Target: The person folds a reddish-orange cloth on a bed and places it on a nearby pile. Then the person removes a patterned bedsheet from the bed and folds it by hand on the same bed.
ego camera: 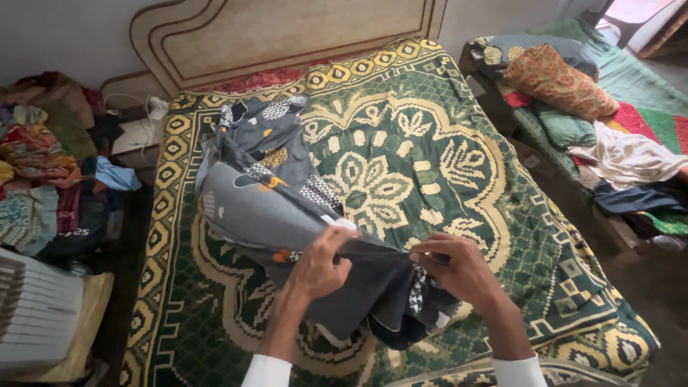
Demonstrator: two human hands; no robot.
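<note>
A grey patterned cloth with orange and white motifs lies bunched on a bed covered by a green and yellow patterned blanket. My left hand pinches the near edge of the cloth. My right hand grips the same edge a little to the right, so the hem is stretched taut between them. Both wrists wear white sleeves. The rest of the cloth trails away toward the headboard.
A beige carved headboard stands at the far end. Piled clothes lie at the left, above a white slatted object. At the right, a second bed holds pillows and loose cloths.
</note>
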